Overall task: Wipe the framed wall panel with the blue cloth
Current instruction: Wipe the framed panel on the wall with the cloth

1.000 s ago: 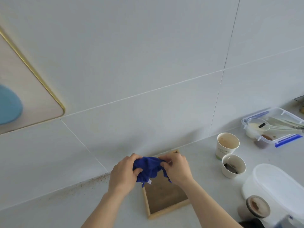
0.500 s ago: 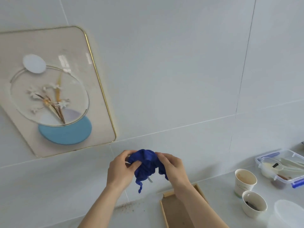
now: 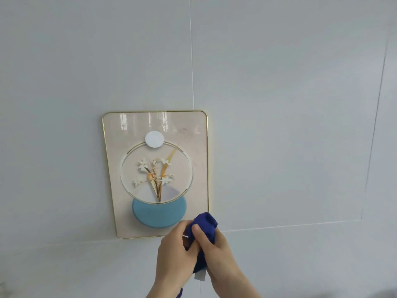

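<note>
The framed wall panel hangs upright on the white tiled wall, gold-rimmed, with a flower picture, a white disc and a blue half-circle. A bunched dark blue cloth is held in front of the panel's lower right corner. My left hand grips the cloth from the left and my right hand grips it from the right. The cloth's top pokes up over the frame's corner; I cannot tell whether it touches the panel. A white tag hangs below the cloth.
White wall tiles with thin grout lines surround the panel on every side. The counter and its cups are out of view.
The view has swung up and left, so the panel now sits upright at centre and the counter is gone. Both hands have lifted the cloth to the panel's lower right corner.
</note>
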The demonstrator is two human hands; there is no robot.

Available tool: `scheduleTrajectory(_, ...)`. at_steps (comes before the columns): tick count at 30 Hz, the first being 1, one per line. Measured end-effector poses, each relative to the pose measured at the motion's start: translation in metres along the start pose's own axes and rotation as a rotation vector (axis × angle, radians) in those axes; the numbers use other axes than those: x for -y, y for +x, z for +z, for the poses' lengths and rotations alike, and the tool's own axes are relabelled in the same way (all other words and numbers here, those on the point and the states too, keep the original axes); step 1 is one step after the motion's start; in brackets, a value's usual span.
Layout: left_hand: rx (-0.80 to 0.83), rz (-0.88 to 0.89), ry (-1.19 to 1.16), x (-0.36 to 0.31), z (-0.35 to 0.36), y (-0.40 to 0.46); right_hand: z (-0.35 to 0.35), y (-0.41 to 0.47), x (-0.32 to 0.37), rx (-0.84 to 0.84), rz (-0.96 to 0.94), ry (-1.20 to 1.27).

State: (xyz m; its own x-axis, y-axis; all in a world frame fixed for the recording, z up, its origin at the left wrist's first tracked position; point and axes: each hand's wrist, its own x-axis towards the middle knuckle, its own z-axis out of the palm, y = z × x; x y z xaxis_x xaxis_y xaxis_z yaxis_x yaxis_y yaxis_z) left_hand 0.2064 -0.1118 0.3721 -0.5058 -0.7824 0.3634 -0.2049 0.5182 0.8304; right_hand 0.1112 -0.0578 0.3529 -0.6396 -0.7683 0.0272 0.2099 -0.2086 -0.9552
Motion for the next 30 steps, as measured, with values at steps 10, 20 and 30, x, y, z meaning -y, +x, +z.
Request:
scheduleTrajectory(10,-0.078,0.205,0.272,0.030,-0.028,0.025,-0.005,0.031,0.030,-0.267,-0.270,-0.216)
scheduleTrajectory(20,-0.428,0.610,0.601,0.008,-0.021,0.133,0.018,0.107,0.105,-0.408,-1.109,-0.857)
scheduleTrajectory(30,-0.501,0.667,0.777,0.035,-0.009,0.188,0.022,0.167,0.101,-0.441,-1.379,-1.269)
